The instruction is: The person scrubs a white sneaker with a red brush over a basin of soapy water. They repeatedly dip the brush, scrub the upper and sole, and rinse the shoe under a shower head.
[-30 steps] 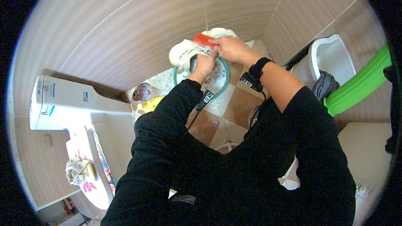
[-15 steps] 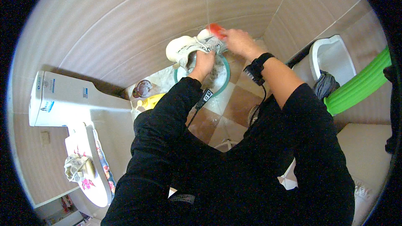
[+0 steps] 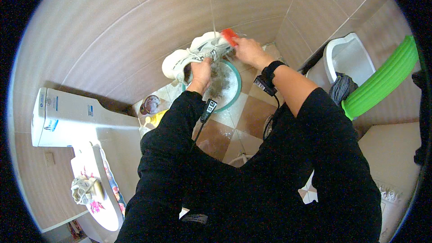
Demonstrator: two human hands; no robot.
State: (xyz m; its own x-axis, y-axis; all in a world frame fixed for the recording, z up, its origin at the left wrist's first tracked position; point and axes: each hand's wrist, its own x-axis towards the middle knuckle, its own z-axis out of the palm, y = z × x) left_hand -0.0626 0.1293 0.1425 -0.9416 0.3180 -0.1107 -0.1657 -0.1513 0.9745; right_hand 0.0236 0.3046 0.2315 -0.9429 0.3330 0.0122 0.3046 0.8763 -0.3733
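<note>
A white sneaker with grey and dark markings is tilted above the far left of a round basin with a teal rim. At its opening, my left hand is closed on the shoe, some fingers hidden by it. My right hand grips a red scrubbing brush against the toe end; the brush is slightly blurred and its bristles do not show. Murky, sudsy water lies in the basin below.
On the left stands a white toilet, with another shoe on its flowered lid. A yellow item and a round brown object lie beside the basin. At right are a green ribbed tube and grey cloth.
In the picture, the sneaker and both hands have shifted left. The shoe now sits more to the left over the basin, uncovering more of the water. Both hands keep their hold.
</note>
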